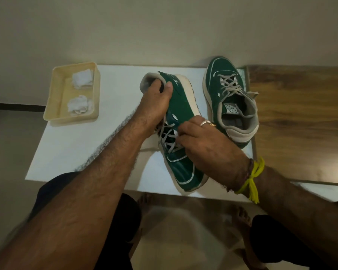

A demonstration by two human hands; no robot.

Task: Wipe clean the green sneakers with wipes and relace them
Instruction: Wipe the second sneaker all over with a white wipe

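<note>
A person's right hand (pixel 199 141) pinches the grey laces (pixel 169 138) of a green sneaker (pixel 180 114) tipped on its side on the white table (pixel 76 149), while the left hand (pixel 154 106) grips its heel collar, thumb outside; keeping that heel pinned and drawing each lace crossing evenly looks like the way to a neat lacing. White script runs along the heel, too blurred to read. The second sneaker (pixel 230 98), laced and upright just beside, bears a round insole label, illegible. Crumpled wipes (pixel 80 92) lie in a cream tray (pixel 53 90) well to the left
</note>
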